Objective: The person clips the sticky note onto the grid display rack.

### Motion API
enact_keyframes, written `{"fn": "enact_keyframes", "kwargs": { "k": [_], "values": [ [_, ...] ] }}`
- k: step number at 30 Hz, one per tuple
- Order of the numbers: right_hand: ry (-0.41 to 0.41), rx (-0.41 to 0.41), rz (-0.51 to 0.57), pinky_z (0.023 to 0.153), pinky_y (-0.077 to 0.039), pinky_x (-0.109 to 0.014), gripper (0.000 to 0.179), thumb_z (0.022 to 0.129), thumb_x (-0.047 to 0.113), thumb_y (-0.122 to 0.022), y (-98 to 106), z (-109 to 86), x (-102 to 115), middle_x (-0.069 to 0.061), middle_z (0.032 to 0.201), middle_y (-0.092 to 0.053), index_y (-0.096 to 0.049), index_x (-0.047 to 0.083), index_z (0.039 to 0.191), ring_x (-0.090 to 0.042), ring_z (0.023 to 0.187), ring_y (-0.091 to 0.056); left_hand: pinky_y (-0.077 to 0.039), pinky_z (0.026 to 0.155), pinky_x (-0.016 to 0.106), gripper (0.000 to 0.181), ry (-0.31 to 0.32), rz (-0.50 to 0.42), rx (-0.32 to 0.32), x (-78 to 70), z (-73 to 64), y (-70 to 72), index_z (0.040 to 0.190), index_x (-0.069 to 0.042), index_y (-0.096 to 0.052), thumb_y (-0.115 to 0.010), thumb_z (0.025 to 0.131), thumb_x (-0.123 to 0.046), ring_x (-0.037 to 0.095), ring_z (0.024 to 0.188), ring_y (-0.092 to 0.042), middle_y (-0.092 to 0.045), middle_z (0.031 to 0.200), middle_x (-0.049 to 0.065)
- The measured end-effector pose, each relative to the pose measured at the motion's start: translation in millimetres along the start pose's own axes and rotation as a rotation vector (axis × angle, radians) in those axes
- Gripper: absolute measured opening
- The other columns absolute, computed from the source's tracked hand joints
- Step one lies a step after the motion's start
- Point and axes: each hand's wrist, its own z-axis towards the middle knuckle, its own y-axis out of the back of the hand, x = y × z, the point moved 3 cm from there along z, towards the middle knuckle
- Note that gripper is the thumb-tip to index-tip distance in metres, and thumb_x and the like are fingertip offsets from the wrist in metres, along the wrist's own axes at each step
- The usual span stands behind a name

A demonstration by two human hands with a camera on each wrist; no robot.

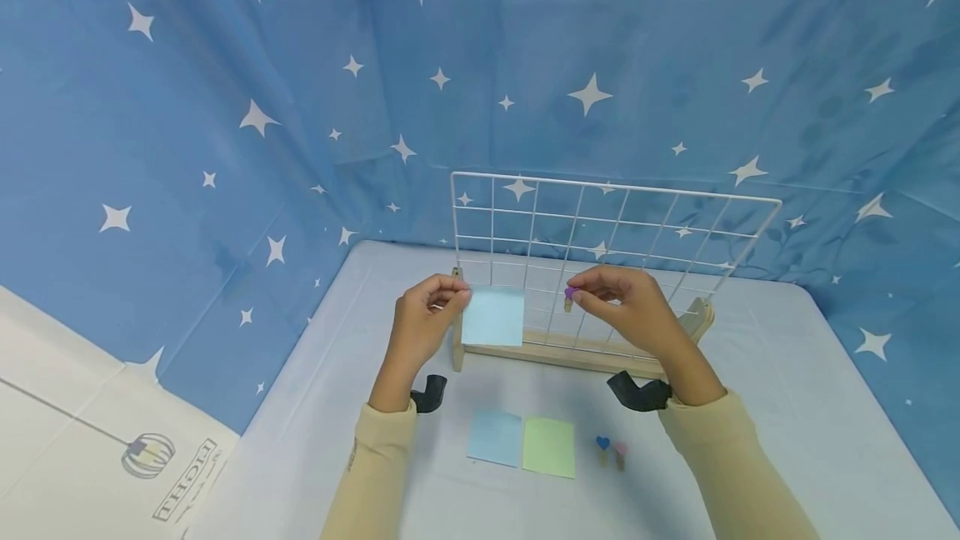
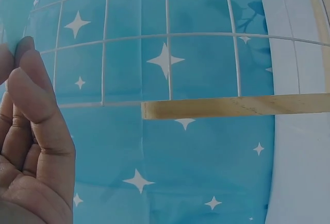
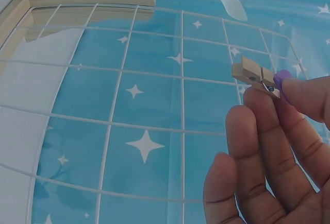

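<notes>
My left hand (image 1: 429, 317) pinches a light blue sticky note (image 1: 492, 317) by its upper left corner, and the note hangs in front of the left part of a white wire grid (image 1: 637, 250). Between thumb and fingers of my right hand (image 1: 626, 298) is a small wooden clothespin (image 3: 255, 75) with a purple decoration (image 3: 282, 81) on its end. The right wrist view shows the clothespin's wooden tip pointing away from the fingers. In the left wrist view, the left thumb and fingers (image 2: 36, 110) meet at the left edge, where the note is only partly visible.
The grid stands in a wooden base (image 1: 570, 354) on a white table (image 1: 300, 440). Nearer lie a blue sticky note (image 1: 494, 438), a green one (image 1: 549, 447), a clothespin with a blue heart (image 1: 603, 444) and a pink one (image 1: 620, 450). A blue star-patterned curtain (image 1: 480, 48) hangs behind.
</notes>
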Motion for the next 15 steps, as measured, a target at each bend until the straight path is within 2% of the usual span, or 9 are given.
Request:
{"fn": "enact_keyframes", "kwargs": {
  "k": [9, 15],
  "values": [
    [-0.070, 0.029, -0.002, 0.079, -0.060, -0.022, 0.013, 0.101, 0.000, -0.073, -4.8, 10.3, 6.0, -0.011, 0.102, -0.080, -0.079, -0.002, 0.113, -0.012, 0.085, -0.072, -0.056, 0.082, 0.031, 0.012, -0.018, -0.044, 0.015, -4.2, 6.2, -1.6, 0.109, -0.006, -0.077, -0.074, 0.105, -0.016, 0.019, 0.088, -0.067, -0.074, 0.095, 0.006],
    [-0.092, 0.034, -0.040, 0.079, -0.059, -0.022, 0.013, 0.102, 0.002, -0.073, -3.1, 15.1, 8.8, -0.010, 0.102, -0.080, -0.080, 0.000, 0.113, -0.016, 0.086, -0.072, -0.055, 0.081, 0.030, 0.013, -0.038, -0.057, 0.011, -5.8, 9.5, -2.6, 0.109, -0.007, -0.077, -0.074, 0.105, -0.018, 0.020, 0.088, -0.067, -0.074, 0.095, 0.006]
  ]
}}
